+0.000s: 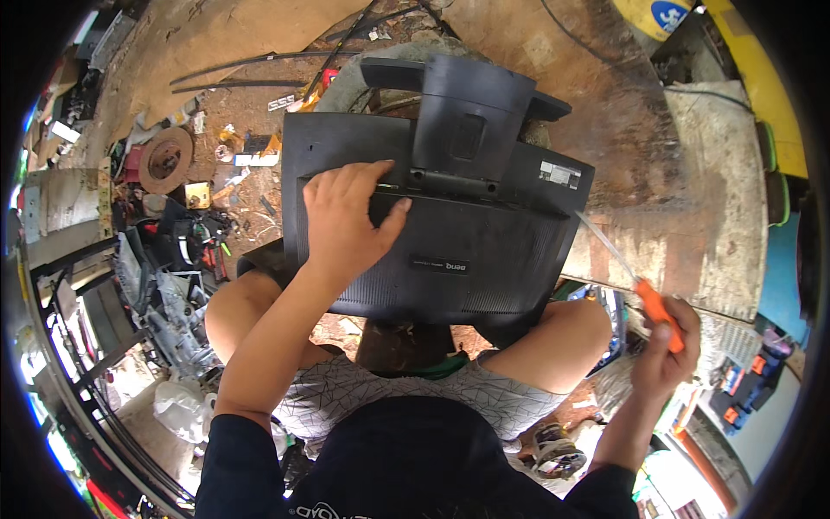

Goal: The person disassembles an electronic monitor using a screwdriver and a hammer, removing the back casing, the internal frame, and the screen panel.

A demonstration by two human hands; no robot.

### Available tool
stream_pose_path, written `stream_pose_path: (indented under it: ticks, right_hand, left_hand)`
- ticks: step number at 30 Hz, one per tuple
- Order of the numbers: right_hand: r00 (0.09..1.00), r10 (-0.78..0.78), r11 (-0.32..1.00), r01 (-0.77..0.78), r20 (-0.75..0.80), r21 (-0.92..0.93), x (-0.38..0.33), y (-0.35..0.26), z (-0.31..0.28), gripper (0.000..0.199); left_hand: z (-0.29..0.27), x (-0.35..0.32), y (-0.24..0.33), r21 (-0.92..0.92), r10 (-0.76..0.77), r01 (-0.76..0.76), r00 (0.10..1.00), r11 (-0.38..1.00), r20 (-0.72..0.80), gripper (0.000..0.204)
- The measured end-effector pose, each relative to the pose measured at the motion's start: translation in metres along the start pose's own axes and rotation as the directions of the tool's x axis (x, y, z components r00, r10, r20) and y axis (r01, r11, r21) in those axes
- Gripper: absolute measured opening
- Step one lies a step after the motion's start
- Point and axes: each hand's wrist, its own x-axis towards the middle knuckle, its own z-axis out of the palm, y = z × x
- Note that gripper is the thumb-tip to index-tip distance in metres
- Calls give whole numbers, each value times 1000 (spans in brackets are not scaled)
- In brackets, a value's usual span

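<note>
One black monitor (pixel 432 233) lies rear side up at the dial centre, near the knees (pixel 577 336), with its stand (pixel 471 99) at 12 o'clock. The left hand (pixel 346 205) rests on the monitor at 10 o'clock, fingers bent, thumb spread apart, not closed around any visible part. The right hand (pixel 667 344), at 4 o'clock, grips an orange-handled screwdriver (pixel 646 294); the shaft points between 10 and 11 o'clock, tip at the monitor's 3 o'clock edge. Tip contact cannot be determined. One white label (pixel 560 175) sits at 2 o'clock.
</note>
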Motion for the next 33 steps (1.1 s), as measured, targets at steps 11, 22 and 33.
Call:
stream_pose_path:
  ticks: [11,22,33]
  right_hand:
    - [839,-454,877,480,300,-16,98,-121,134,20]
    - [804,-385,862,488,453,-135,106,-129,158,17]
    - [565,-133,730,611,814,-305,136,-165,157,15]
  left_hand:
    - [5,5,1,-65,-4,9,997,998,82,49]
    - [4,5,2,-106,-17,26,996,994,83,50]
    - [2,-2,-1,-68,40,-33,994,997,104,53]
